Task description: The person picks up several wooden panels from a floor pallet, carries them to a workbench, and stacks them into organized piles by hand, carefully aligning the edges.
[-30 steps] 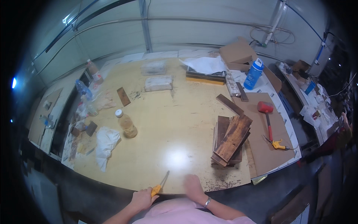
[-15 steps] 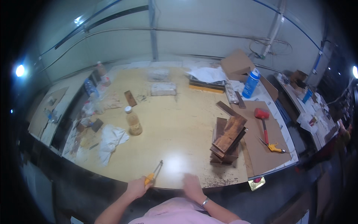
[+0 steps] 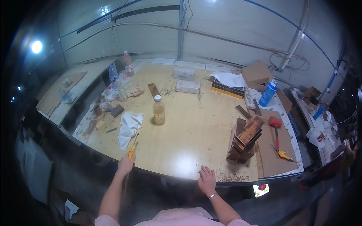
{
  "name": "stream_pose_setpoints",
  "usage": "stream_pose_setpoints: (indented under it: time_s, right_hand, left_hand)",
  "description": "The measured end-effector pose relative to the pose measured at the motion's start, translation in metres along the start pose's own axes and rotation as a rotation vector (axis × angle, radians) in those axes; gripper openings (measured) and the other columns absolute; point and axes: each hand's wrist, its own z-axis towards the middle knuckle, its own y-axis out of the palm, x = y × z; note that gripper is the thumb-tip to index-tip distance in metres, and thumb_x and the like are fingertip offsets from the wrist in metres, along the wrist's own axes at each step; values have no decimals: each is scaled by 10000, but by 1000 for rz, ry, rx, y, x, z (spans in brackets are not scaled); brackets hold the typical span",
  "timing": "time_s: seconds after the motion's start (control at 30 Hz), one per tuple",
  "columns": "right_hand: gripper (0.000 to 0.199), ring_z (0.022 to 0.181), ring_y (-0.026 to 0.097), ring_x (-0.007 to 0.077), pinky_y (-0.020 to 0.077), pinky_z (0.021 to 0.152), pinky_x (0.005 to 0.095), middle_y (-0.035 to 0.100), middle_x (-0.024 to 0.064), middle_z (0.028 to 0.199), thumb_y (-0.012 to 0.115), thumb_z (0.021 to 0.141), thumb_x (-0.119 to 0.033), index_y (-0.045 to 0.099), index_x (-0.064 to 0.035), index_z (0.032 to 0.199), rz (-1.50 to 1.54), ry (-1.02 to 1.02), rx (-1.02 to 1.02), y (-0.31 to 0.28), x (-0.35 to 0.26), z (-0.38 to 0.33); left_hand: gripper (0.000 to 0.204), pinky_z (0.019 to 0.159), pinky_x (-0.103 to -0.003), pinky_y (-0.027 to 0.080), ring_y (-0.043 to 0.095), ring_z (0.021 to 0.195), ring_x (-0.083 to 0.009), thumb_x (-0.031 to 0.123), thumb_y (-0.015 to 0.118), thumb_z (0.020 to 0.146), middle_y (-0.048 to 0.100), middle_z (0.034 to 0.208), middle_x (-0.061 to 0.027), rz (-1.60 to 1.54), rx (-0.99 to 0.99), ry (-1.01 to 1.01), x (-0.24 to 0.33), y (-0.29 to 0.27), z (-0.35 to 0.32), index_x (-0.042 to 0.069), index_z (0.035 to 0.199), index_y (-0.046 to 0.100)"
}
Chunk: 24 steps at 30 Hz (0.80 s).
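My left hand is closed around a yellow-handled tool at the front left edge of the table. Its thin metal shaft points up and away, close to a crumpled white cloth; the exact kind of tool is too small to tell. A thin dark strand hangs below that hand. With fingers stretched out and a little apart, my right hand rests at the front edge of the pale tabletop, holding nothing. To its right stands a leaning stack of dark brown wood pieces.
A plastic bottle of yellowish liquid stands left of centre. Two pale blocks lie at the back. On the right are a blue water bottle, a red mallet and a yellow air gun on cardboard.
My left hand has moved left with the yellow-handled tool, toward the white cloth. My right hand now lies with its fingers extended on the table edge. The whole view has shifted.
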Motion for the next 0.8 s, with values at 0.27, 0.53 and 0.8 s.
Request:
stream_pose_setpoints:
  time_s: [0.27,0.53,0.8]
  right_hand:
    - [351,1299,472,281,358,1073,506,533,81,1369,584,777,-117,580,-67,1125,-44,-45,19,-2,-4,-1]
    - [402,1288,480,282,365,1064,506,529,78,1367,592,743,-143,582,-71,1139,-123,-57,19,1,-3,-1]
    - [357,1301,481,252,362,1080,478,535,66,1374,588,771,-151,607,-96,1123,-148,-57,20,-5,-6,0]
  left_hand:
    - [377,672,-421,512,691,694,-280,402,552,953,681,725,-117,-19,-27,23,-3,17,25,35,1023,603]
    - [432,768,-462,509,689,835,-338,435,553,946,697,803,-151,53,-91,55,11,27,-10,34,1101,595]
    - [463,805,-510,507,668,907,-406,473,527,947,689,932,-231,372,-308,301,53,68,-58,56,1139,592]
